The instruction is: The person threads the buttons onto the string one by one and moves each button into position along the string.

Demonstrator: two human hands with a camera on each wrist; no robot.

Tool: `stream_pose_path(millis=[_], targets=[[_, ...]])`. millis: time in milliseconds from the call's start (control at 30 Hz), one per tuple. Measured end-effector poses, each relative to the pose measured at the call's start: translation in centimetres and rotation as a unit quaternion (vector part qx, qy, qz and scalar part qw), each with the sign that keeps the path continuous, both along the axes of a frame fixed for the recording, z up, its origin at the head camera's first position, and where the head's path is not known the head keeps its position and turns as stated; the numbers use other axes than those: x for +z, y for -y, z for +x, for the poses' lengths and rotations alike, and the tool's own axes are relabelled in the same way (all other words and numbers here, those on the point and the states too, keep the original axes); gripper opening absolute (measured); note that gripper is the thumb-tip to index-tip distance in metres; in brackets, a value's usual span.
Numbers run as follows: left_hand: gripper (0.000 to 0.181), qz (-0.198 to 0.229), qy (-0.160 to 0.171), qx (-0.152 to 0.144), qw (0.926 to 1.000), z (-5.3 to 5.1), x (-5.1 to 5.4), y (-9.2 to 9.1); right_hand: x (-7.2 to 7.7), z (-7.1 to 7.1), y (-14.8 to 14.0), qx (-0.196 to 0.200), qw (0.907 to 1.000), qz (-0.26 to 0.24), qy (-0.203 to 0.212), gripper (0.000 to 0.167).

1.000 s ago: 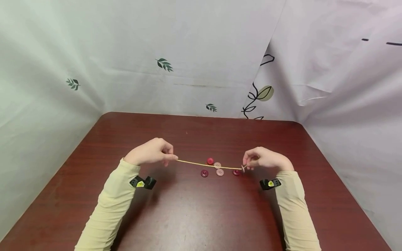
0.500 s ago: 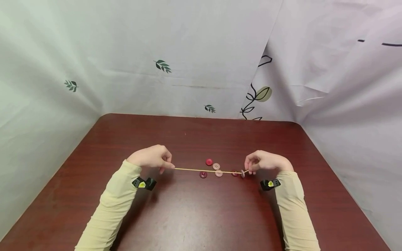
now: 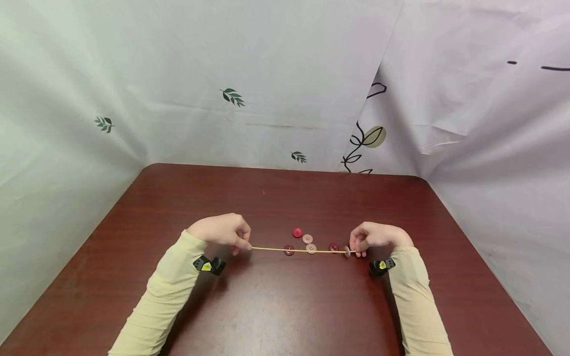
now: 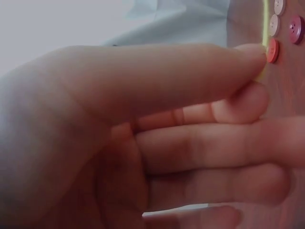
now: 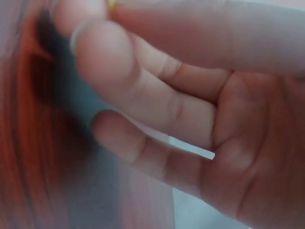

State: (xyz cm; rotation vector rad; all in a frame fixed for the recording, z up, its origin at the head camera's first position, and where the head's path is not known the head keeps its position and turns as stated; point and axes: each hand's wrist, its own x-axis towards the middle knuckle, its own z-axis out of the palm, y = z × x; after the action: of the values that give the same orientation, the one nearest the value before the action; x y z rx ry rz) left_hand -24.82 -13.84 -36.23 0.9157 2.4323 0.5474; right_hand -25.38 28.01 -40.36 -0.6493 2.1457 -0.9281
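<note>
A thin yellow cord (image 3: 271, 249) runs taut and nearly level between the two hands in the head view. My left hand (image 3: 224, 231) pinches one end between thumb and forefinger; in the left wrist view the cord (image 4: 266, 19) passes up from those fingertips. At the other end my right hand (image 3: 376, 235) pinches the cord, and a pale pink button (image 3: 347, 252) is threaded on it close to the fingertips. Under or behind the cord lie a red button (image 3: 297, 232), two pale pink buttons (image 3: 308, 239) and two dark red buttons (image 3: 289, 250).
A dark reddish-brown table (image 3: 276, 306) with rounded far corners carries everything. Pale cloth (image 3: 178, 74) with leaf prints hangs behind it and at both sides. Black wrist cameras (image 3: 209, 265) sit on both cream sleeves (image 3: 414, 291).
Both hands have come down and slightly nearer to the person, with the cord still stretched between them. The threaded button has moved with it; the loose buttons stay in place.
</note>
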Motion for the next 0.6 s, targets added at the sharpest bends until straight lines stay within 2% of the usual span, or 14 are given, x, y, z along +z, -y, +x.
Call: stream_pose_path(millis=[367, 600], targets=[[0.026, 0.006, 0.002, 0.0, 1.0, 0.1, -0.24, -0.55, -0.09, 0.21, 0.02, -0.032, 0.9994, 0.009, 0.003, 0.011], [0.022, 0.013, 0.001, -0.016, 0.9998, 0.33, -0.13, -1.0, 0.31, 0.37, -0.05, -0.046, 0.9987, 0.02, -0.011, 0.013]])
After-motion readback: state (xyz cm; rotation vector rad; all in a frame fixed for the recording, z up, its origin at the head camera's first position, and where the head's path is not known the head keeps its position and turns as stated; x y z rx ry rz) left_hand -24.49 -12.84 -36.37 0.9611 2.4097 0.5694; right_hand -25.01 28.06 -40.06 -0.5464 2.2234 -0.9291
